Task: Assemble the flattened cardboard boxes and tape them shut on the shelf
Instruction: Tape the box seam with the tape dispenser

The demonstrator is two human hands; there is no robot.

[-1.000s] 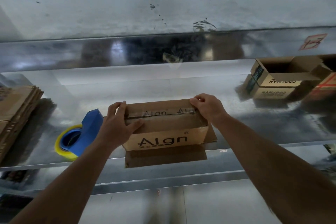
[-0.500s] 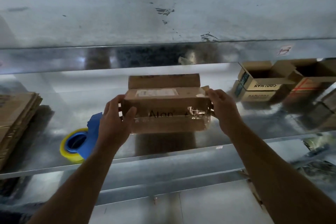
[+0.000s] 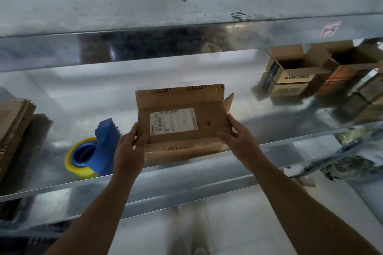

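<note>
– Gripping the box [image 3: 184, 122] at both ends, is that it?
– Yes. The left hand [image 3: 129, 151] clasps the left edge, thumb on the front face and fingers round the side. The right hand [image 3: 238, 141] does the same on the right edge. Neither is free.
– And where is the box?
– Near the front of the metal shelf [image 3: 72, 109], its lower edge seemingly resting on the metal. The face with the white label [image 3: 173, 121] is tipped toward the person. One long flap [image 3: 180, 94] stands open at the back, and a small side flap [image 3: 229, 102] sticks up at the right corner.
– Why hold it like that?
– My guess is that a hand at each end keeps the walls square and brings the open flaps within reach for folding.
– Tape close by?
– The tape dispenser [image 3: 97, 149], blue with a yellow roll, lies just beside the left hand, probably so it can be picked up once the flaps are down.
– Anything else?
– A stack of flat cardboard [image 3: 14, 128] sits at the far left, and open boxes [image 3: 294, 68] stand well apart at the right. I'd say this one still needs closing and taping
</note>
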